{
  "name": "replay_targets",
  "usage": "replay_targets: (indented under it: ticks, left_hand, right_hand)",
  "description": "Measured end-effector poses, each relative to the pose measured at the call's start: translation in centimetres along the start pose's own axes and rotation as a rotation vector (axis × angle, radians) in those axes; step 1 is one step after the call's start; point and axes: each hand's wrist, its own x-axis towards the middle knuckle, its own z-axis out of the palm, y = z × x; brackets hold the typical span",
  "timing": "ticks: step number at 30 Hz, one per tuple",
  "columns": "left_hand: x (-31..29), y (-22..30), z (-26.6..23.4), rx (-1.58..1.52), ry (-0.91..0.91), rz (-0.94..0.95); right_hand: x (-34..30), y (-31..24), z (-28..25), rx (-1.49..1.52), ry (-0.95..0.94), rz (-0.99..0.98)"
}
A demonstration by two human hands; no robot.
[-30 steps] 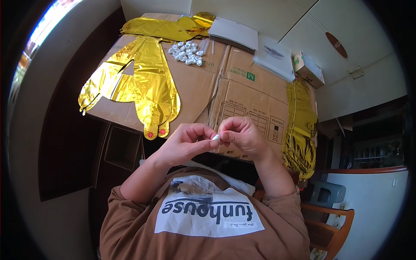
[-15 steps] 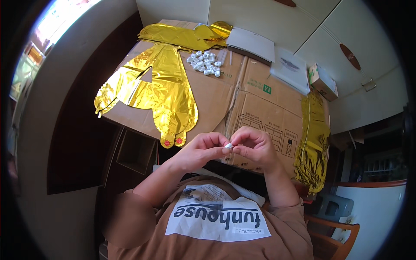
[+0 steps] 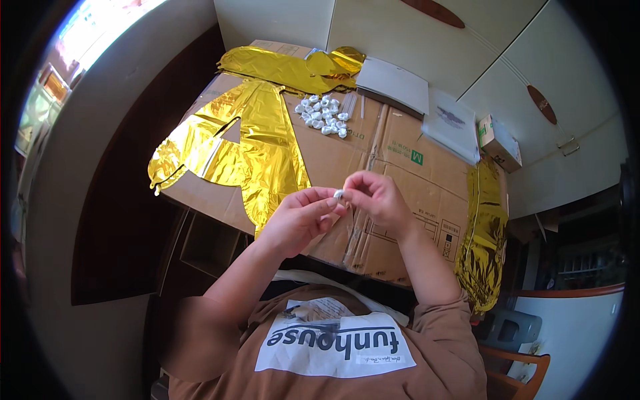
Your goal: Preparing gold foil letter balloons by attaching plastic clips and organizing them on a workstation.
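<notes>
A small white rolled-up piece (image 3: 339,195) is pinched between my two hands above the cardboard; its exact kind is too small to make out. My left hand (image 3: 300,219) has its thumb and forefinger closed on the left side of it, the other fingers curled. From the right, my right hand (image 3: 377,200) grips the same piece with thumb and fingertips. Beyond my hands lies a loose pile of similar white pieces (image 3: 323,115). A flat gold foil balloon (image 3: 270,150) shaped like a letter A spreads to the left, its lower leg partly behind my left hand.
Flattened cardboard (image 3: 407,183) covers the table. More gold foil balloons (image 3: 267,69) lie at the far edge, and another gold foil stack (image 3: 481,247) hangs along the right edge. Thin clear straws (image 3: 351,105), a white flat box (image 3: 393,83), a clear plastic bag (image 3: 448,120) and a small carton (image 3: 499,143) sit at the back.
Both hands have moved up and away from my body, slightly left, with the white piece still between them. My left hand now covers the balloon's lower end. The view has shifted slightly.
</notes>
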Motion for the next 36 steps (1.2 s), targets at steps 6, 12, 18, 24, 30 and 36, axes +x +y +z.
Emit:
replay_targets:
  ticks: [6, 12, 18, 24, 30, 36]
  left_hand:
    - [-1.7, 1.4, -1.7, 0.093, 0.199, 0.218]
    - [-4.1, 0.4, -3.9, 0.204, 0.094, 0.251]
    - [-5.5, 0.5, -3.7, 0.296, 0.090, 0.338]
    - [-7.9, 1.6, -4.6, 0.549, 0.335, 0.416]
    - [-6.4, 2.5, -7.7, 1.686, 0.393, 0.743]
    - [-4.0, 3.1, -10.5, 1.608, 0.282, 0.607]
  right_hand:
    - [6.7, 1.9, -6.7, -0.279, 0.185, 0.109]
    - [14.2, 4.4, -10.6, -0.944, 0.244, 0.170]
    - [16.6, 5.0, -10.9, -0.965, 0.322, 0.168]
    - [12.9, 5.4, -11.7, -0.729, 0.476, 0.004]
    - [0.8, 1.1, 1.3, -1.045, 0.477, -0.368]
    - [-1.5, 2.9, 8.0, -0.805, 0.251, -0.374]
